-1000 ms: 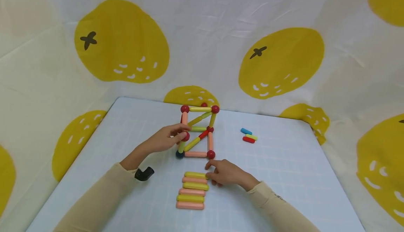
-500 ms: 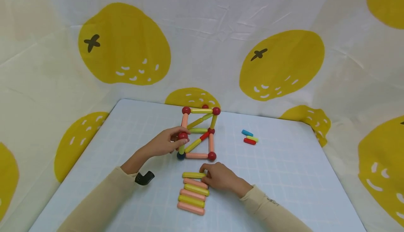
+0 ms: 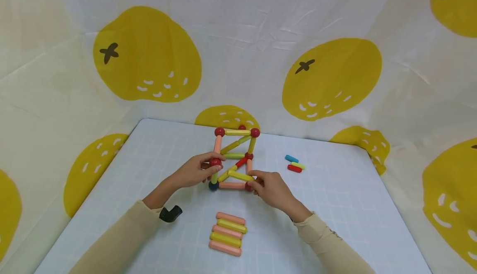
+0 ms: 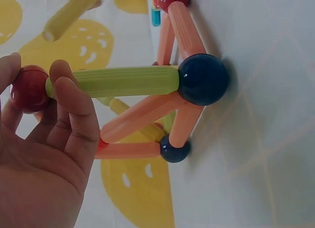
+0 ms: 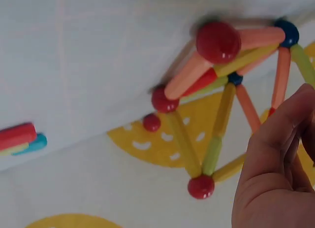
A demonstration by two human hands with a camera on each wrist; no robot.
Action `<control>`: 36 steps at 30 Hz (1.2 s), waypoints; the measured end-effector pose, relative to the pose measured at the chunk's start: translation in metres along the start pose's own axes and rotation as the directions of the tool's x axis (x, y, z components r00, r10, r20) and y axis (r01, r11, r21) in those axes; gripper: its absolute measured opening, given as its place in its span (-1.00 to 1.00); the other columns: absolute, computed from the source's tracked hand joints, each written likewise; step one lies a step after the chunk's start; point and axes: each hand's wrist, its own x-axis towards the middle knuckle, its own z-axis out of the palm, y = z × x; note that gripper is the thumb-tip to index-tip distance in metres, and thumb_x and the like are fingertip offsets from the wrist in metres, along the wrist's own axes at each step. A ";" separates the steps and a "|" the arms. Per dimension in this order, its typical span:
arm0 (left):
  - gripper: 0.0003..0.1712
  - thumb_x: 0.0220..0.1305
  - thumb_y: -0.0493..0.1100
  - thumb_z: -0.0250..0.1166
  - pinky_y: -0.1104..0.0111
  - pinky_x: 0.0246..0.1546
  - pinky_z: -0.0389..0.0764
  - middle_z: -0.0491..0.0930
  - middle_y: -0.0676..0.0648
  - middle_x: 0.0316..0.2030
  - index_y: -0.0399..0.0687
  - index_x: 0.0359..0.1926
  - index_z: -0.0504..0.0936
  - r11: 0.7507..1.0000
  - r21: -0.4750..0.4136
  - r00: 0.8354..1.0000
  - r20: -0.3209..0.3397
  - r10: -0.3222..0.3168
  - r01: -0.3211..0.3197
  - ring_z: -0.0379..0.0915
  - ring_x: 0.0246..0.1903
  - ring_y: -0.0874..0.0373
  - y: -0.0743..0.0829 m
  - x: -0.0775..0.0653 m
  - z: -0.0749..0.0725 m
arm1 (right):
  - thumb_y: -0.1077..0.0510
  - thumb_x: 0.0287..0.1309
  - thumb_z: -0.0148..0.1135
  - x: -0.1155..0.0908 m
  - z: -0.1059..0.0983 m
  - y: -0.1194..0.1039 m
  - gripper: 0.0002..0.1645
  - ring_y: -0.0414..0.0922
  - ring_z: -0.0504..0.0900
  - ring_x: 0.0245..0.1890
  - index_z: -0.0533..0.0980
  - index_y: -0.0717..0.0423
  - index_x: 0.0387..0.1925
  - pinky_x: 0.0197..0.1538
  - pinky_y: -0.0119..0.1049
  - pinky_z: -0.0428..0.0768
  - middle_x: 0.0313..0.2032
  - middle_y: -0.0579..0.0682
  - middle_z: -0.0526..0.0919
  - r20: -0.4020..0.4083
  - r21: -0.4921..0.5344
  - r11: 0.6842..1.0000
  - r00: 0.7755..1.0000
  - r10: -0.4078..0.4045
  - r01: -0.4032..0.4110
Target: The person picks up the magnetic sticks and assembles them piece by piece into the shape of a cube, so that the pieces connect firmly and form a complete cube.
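Observation:
A frame of magnetic rods and balls, with a top yellow rod (image 3: 237,132), stands toward the back of the table. At its near left corner my left hand (image 3: 188,171) grips a red ball (image 4: 29,92) between thumb and fingers. That ball caps an upright green rod (image 4: 123,81), which rises from a dark blue ball (image 4: 203,79) on the table. My right hand (image 3: 273,189) pinches a yellow magnetic rod (image 3: 240,176) by its right end. The rod is raised over the frame's near side, its free end pointing left toward the red ball. In the right wrist view the fingers hide this rod.
Several pink and yellow rods (image 3: 226,233) lie in a row nearer me. Right of the frame are short blue (image 3: 292,158), lime and red rods (image 3: 294,168). A patterned cloth (image 3: 238,75) hangs behind the table (image 3: 335,207).
My right hand has taken the farthest yellow rod from the row and lifted it up to the frame's near side. My left hand stays at the red ball.

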 end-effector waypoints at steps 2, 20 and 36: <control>-0.64 0.47 -0.13 0.26 0.35 -0.45 0.60 0.58 -0.29 -0.07 0.05 0.23 0.55 1.000 0.007 1.000 -0.003 0.005 -0.005 0.56 -0.38 -0.20 0.000 0.000 0.000 | 0.12 0.33 0.34 0.003 -0.010 -0.005 -0.65 -0.24 0.47 -0.60 0.64 0.01 0.13 -0.51 -0.42 0.44 -0.56 -0.15 0.62 -0.036 -0.031 0.999 0.999 -0.015 0.014; -0.66 0.45 -0.12 0.29 0.10 -0.31 0.70 0.57 -0.14 -0.12 0.08 0.20 0.57 1.000 0.019 0.999 -0.043 0.020 -0.019 0.57 -0.44 0.05 0.000 0.002 0.007 | 0.08 0.29 0.38 0.017 -0.028 -0.028 -0.65 -0.24 0.39 -0.64 0.67 0.08 0.06 -0.55 -0.46 0.36 -0.49 -0.13 0.65 -0.082 -0.163 0.980 0.988 -0.131 0.116; -0.64 0.32 0.02 0.42 0.38 -0.42 0.59 0.61 -0.05 -0.21 0.13 0.09 0.63 0.986 0.137 0.986 -0.152 -0.075 0.096 0.52 -0.43 0.13 0.009 0.005 0.015 | 0.06 0.28 0.39 0.021 -0.030 -0.030 -0.62 -0.25 0.48 -0.58 0.66 0.07 0.09 -0.50 -0.44 0.47 -0.51 -0.14 0.66 -0.076 -0.113 0.989 0.992 -0.102 0.093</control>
